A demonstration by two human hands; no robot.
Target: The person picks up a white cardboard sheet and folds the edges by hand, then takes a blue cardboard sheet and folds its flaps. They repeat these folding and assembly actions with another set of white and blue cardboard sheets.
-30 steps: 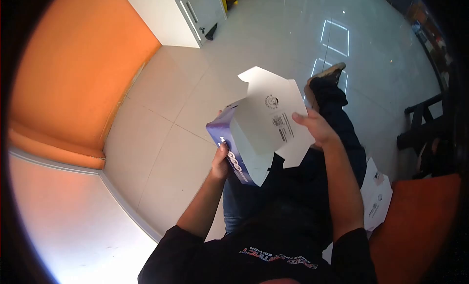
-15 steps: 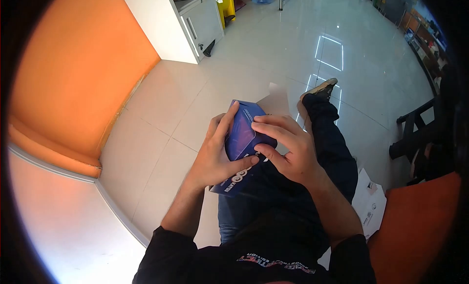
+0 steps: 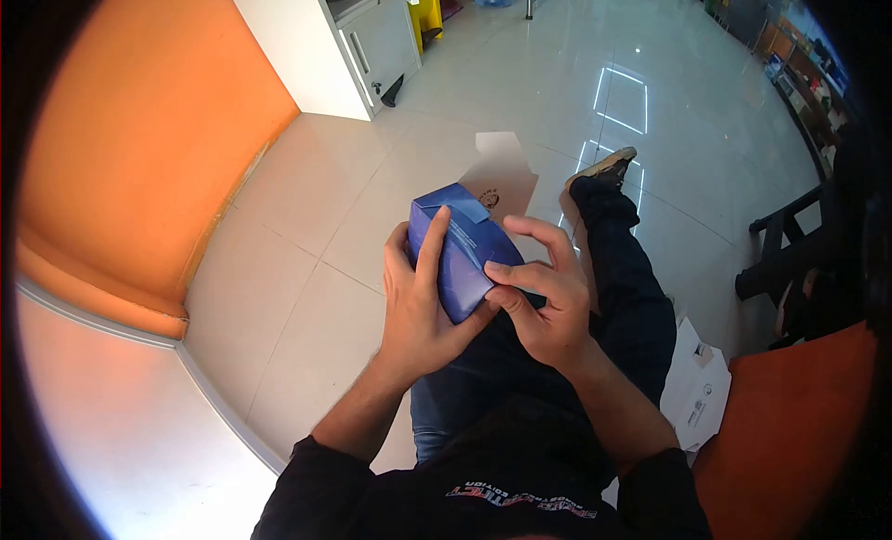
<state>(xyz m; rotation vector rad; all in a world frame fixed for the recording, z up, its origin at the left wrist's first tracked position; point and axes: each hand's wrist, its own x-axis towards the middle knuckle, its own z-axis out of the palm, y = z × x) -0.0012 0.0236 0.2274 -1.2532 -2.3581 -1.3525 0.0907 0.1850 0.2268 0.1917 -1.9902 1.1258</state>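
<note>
A blue and purple cardboard box [image 3: 455,252] is held above my lap, tilted, with a slanted face towards the camera. My left hand [image 3: 418,303] grips it from the left, index finger along its top face and thumb under the lower corner. At the box's right corner, the thumb and index finger of my right hand [image 3: 548,298] pinch the edge, while another finger is raised. Behind the box a pale printed sheet of card [image 3: 511,173] shows above the floor.
Another white printed card [image 3: 699,391] lies by my right thigh, beside an orange-brown surface [image 3: 790,428]. A white cabinet [image 3: 372,52] stands ahead, an orange wall [image 3: 158,122] at left, a black stool [image 3: 790,233] at right. My outstretched leg crosses the tiled floor [image 3: 297,233].
The box has turned, so its printed lettering side no longer shows. My right hand has shifted down to its corner. More of the pale card behind it is visible.
</note>
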